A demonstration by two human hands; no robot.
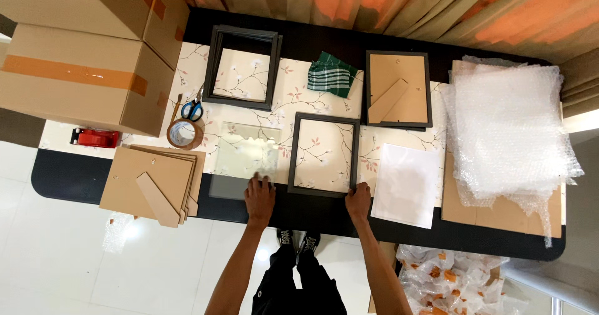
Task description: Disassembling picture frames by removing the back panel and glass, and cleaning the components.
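My left hand point(259, 197) lies flat, fingers spread, on the glass pane point(245, 159); my right hand point(358, 201) pinches the lower right corner of the empty frame point(323, 154) just beside it. One frame point(398, 90) already carries its backing. Apparently left: stacked frames point(243, 67), loose backings point(151, 181), bubble wrap point(508, 121).

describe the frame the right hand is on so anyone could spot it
On the floral-covered table, look at the near edge, middle. The empty dark frame lies flat, the right hand at its near right corner. Unlike the backed frame behind it, the tablecloth shows through.
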